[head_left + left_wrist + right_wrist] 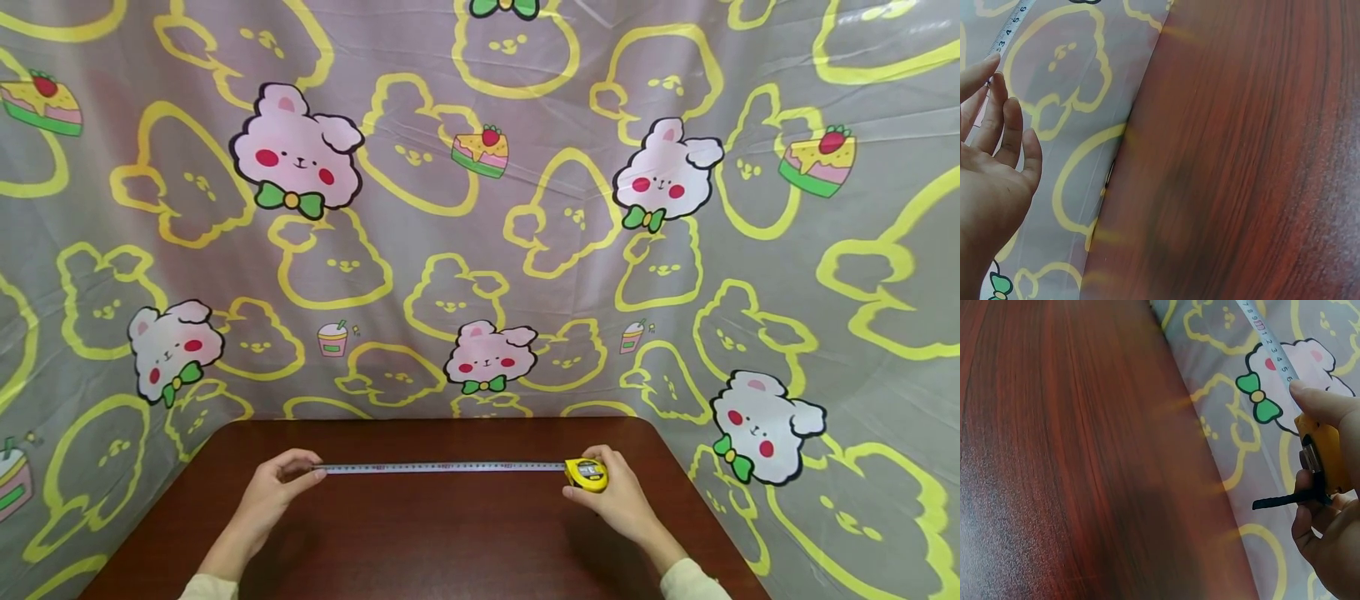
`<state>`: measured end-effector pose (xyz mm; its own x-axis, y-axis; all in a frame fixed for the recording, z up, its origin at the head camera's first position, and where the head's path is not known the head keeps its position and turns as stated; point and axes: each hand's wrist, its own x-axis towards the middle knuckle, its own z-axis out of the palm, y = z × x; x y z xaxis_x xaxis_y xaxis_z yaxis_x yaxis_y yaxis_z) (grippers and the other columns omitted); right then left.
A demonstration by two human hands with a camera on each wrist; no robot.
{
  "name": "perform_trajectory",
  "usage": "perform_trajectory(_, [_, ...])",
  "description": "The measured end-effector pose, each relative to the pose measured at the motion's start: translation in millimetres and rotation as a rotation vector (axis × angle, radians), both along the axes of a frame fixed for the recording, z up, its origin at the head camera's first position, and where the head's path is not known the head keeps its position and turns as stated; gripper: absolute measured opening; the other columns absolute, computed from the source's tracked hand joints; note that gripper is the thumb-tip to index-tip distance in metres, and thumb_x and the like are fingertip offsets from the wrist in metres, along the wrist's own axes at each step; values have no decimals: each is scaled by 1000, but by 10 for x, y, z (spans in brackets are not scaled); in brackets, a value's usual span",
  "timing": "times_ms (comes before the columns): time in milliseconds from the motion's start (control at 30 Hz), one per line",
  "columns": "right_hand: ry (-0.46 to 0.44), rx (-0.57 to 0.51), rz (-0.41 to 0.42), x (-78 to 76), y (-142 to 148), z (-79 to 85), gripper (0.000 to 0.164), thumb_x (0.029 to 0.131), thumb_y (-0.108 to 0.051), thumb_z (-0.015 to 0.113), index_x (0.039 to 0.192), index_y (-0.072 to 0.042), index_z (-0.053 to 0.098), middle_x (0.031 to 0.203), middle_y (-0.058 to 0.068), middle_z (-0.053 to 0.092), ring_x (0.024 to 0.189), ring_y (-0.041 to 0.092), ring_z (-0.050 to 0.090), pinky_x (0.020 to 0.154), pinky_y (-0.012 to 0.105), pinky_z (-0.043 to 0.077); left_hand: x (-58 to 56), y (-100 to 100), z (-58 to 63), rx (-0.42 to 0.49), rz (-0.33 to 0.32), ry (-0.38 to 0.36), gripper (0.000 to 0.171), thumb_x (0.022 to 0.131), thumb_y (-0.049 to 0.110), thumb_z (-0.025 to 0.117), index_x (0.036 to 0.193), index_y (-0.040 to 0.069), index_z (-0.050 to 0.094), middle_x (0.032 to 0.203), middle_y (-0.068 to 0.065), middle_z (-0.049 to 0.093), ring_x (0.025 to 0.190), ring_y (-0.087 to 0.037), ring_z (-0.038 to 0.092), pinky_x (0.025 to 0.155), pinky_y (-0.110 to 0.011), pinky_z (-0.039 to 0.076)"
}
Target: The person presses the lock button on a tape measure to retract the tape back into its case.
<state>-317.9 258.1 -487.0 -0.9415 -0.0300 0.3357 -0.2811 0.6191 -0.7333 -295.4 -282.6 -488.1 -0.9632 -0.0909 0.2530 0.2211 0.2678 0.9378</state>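
Note:
A yellow tape measure (pixel 587 474) is gripped in my right hand (pixel 618 496), over the right part of the table. Its silver blade (pixel 442 468) stretches out straight to the left, marked with black and red numbers. At the blade's free end, my left hand (pixel 264 498) pinches the tip between thumb and fingers. In the left wrist view the other fingers (pixel 1013 125) spread loosely below the pinch. The right wrist view shows the thumb (pixel 1319 400) by the blade near the case mouth, and a black wrist strap (pixel 1282 500) sticking out from the case.
A dark red-brown wooden table (pixel 420 542) lies under both hands. Behind it and along both sides hangs a grey curtain (pixel 555 292) printed with yellow outlines, white rabbit heads, cakes and cups. Shadows of the hands fall on the tabletop.

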Motion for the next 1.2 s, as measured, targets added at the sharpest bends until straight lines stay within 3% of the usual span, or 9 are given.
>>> perform_trajectory(833, [19,-15,48,-13,-184,48,63,70,-31,98,117,-14,60,108,5,56,93,20,55,77,33,49,-58,157,-15,29,-21,3,29,92,13,80,113,-5,68,103,-7,71,96,-14,63,84,-29,47])
perform_trajectory(1200, [7,-36,57,-23,-299,8,63,69,-29,99,117,-15,60,107,4,55,93,21,55,77,32,51,-74,217,-36,39,-27,-30,28,93,16,80,112,0,69,104,-8,70,98,-16,62,84,-30,47])
